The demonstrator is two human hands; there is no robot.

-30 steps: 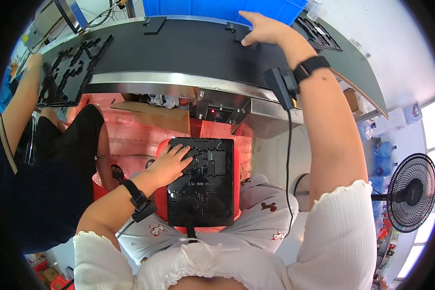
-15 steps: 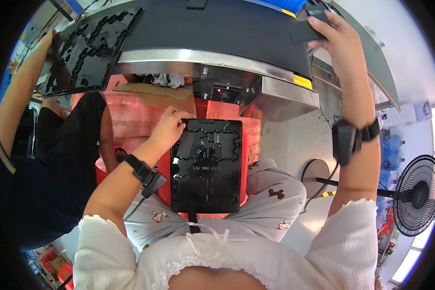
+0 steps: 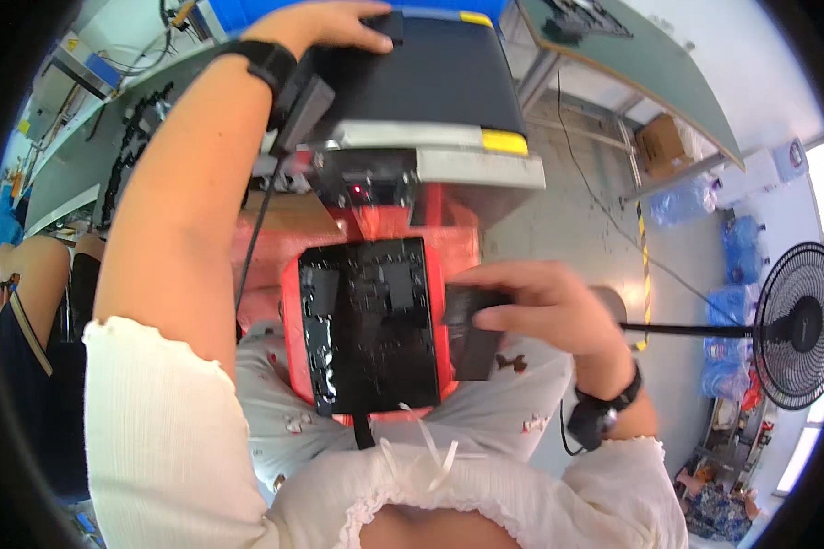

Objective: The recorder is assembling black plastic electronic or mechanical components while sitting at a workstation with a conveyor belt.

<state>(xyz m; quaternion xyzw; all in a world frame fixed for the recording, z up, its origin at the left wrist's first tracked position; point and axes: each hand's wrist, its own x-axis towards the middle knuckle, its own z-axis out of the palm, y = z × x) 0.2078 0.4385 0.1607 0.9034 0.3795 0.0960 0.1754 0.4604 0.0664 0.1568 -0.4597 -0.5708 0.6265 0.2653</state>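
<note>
A flat black piece (image 3: 478, 354) is pinched between the thumb and fingers of the right hand (image 3: 558, 306); just left of that grip, a black moulded tray (image 3: 375, 361) is borne on a red support (image 3: 292, 316). Well forward and left of the grip, a small dark part (image 3: 393, 28) on the black belt (image 3: 430, 82) is partly covered by the left hand (image 3: 334, 26), and whether it is pinched or merely touched cannot be told.

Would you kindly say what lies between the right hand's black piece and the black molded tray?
In the head view, a red support shows between the black piece and the molded tray.
</note>
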